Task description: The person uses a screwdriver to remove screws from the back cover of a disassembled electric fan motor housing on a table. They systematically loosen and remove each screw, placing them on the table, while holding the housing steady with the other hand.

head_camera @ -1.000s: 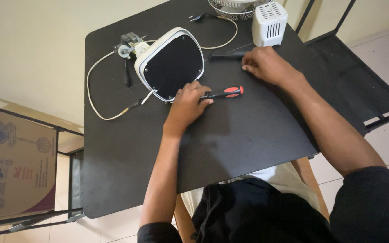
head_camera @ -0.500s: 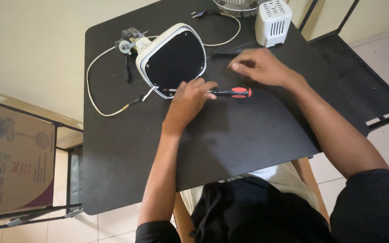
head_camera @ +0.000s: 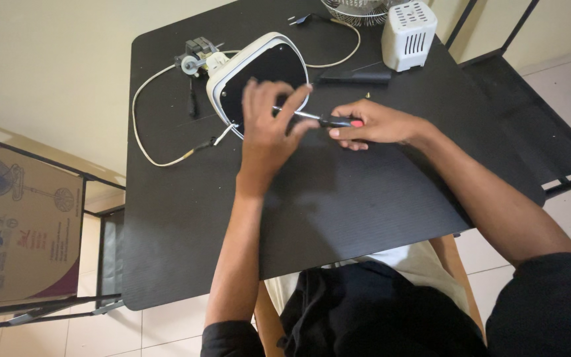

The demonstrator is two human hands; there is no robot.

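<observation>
Screwdriver (head_camera: pixel 328 120), black and red handle with a thin steel shaft, is lying across both hands just in front of the fan base (head_camera: pixel 259 79), tip toward it. Right hand (head_camera: pixel 371 124) is grasping the handle; left hand (head_camera: pixel 269 129) is pinching the shaft. Tip is not yet seated; base is looking unopened, white rim, black panel facing up.

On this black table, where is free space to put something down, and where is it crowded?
The black table is bare across its near half, from the left hand and right hand to the near edge. The left strip beyond the white cord is bare too. The far edge is crowded: white fan base, small motor, white vented housing, wire grille.
</observation>
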